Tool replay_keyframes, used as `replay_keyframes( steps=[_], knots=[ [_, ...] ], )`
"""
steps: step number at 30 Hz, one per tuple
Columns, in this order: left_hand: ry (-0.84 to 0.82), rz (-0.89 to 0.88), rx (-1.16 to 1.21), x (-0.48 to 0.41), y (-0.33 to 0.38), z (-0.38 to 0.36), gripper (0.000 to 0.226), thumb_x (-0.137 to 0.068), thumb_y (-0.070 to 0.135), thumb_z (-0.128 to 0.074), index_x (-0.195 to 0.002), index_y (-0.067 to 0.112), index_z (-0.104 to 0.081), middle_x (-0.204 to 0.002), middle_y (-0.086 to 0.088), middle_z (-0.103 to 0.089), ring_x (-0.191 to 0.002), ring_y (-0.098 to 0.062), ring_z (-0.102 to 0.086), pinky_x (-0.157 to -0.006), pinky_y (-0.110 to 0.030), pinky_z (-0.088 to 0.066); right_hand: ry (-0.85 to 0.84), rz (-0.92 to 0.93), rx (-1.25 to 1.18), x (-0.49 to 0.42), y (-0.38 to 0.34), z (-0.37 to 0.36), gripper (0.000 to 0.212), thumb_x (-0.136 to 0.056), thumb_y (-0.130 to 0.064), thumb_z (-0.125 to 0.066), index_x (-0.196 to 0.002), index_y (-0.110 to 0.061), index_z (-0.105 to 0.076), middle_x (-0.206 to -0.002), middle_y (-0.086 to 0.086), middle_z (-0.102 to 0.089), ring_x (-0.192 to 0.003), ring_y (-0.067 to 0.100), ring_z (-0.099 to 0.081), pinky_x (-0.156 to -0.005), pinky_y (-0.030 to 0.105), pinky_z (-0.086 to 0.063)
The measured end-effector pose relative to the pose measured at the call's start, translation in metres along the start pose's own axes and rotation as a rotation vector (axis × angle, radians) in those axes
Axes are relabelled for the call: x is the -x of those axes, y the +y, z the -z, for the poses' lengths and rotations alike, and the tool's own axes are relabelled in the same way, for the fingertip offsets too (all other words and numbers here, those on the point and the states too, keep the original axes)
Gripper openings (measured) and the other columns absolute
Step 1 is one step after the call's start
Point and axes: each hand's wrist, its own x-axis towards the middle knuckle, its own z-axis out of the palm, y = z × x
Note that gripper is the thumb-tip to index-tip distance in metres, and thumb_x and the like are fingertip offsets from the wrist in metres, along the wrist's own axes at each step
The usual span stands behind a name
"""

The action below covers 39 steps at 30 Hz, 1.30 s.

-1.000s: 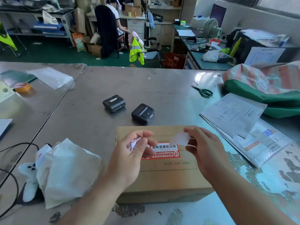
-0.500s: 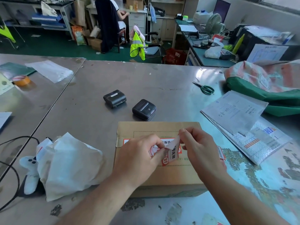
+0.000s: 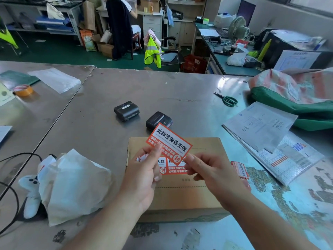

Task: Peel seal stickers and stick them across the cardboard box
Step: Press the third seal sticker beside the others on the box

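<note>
We hold an orange seal sticker tilted in the air over the cardboard box. Our left hand pinches its near left edge, and our right hand pinches its near right corner. The box lies on the worktop close before us, with other orange stickers already across its top. A crumpled white bag lies to its left.

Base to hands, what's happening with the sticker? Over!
Left hand and right hand each pinch the seal sticker. Held tilted over the cardboard box, not stuck yet. Other stickers already on box top; nothing blocking.
</note>
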Motion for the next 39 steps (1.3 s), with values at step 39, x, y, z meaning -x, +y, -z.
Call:
replay_keyframes(
  steps=[39],
  knots=[
    [-0.267, -0.606, -1.408, -0.043, -0.030, -0.016, 0.023, -0.080, 0.046, -0.065, -0.100, 0.038, -0.059, -0.065, 0.015, -0.050, -0.065, -0.004, -0.049, -0.059, -0.023, -0.035, -0.070, -0.244, 0.310, -0.036, 0.030, 0.122, 0.027, -0.100, -0.017, -0.057, -0.077, -0.005, -0.066, -0.064, 0.006, -0.054, -0.058, 0.017, -0.043, -0.055, 0.027, -0.035]
  ],
)
